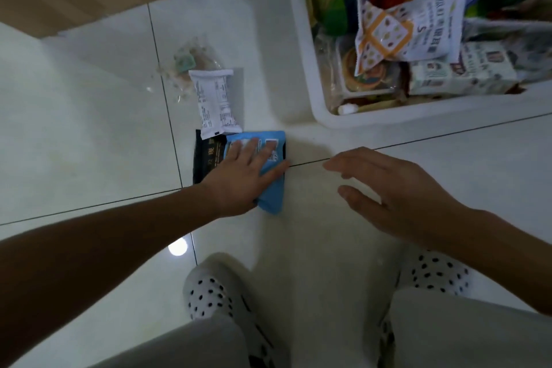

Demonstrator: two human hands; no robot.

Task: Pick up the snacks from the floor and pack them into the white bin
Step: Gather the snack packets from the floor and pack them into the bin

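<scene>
**A:** Where do the snacks lie?

**B:** Four are on the pale glossy tiled floor (89,128), in a loose row running away from the person, off the near left corner of the white plastic bin (388,116). Nearest is a flat light-blue foil packet (273,194). A black packet (206,158) lies just beside it on the left, and whether it sits partly under the blue one cannot be told. A white wrapper with black print (215,104) overlaps the black packet's far end. Beyond that lies a clear crinkled wrapper with a green label (191,63).

**A:** And the hands?

**B:** The left hand (242,176) lies flat on the blue packet, fingers straight and spread, thumb towards its right edge. Nothing is pinched yet. The right hand (397,188) hovers over bare floor just right of the packet, fingers relaxed and apart, holding nothing.

**A:** How should the blue packet handle?

**B:** Probably light, thin and soft, with a slick film that could slide on the tile under a flat palm. A pinch at the right or near edge looks the better hold, and the right hand is placed to help there. The contents may crush, so a gentle grip seems wise.

**A:** And the bin?

**B:** It is heaped with bags and boxes, so the packet will likely have to go flat on top.
</scene>
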